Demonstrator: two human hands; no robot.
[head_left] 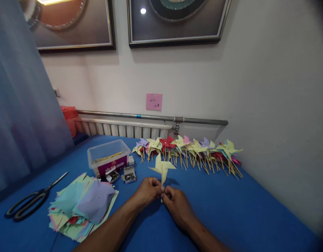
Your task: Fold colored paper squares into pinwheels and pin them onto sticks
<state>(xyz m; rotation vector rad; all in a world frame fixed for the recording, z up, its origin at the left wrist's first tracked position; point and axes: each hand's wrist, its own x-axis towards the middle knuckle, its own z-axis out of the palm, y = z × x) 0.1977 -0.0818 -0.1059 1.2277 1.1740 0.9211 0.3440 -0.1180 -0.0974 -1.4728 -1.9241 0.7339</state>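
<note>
Both grips closed on the thin wooden stick (162,182) of one yellow pinwheel (162,167): left hand (149,191) and right hand (175,201) meet fingertip to fingertip at the stick's lower part, fingers pinched tight around it. Stick held about upright, paper vanes just above the knuckles, clear of the worktop (229,210). Both forearms run in from the near edge and converge at the stick; hands knuckles-up, low over the blue surface, whether touching it cannot be told. Beyond the grip, along the wall side: a row of finished pinwheels (187,148), yellow, red, purple and pink, lying with sticks pointing toward the person. Ahead and to the left of the grip: two small open boxes of metal pins (129,176), just beside a clear plastic tub (109,155) holding more sticks. Left of the left hand, near the forearm: a loose stack of coloured paper squares (83,206). Further left still, well apart from the hands: black-handled scissors (30,201) lying flat. On the wall past the pinwheel row: a pink note (154,101) above a radiator pipe (151,117).
</note>
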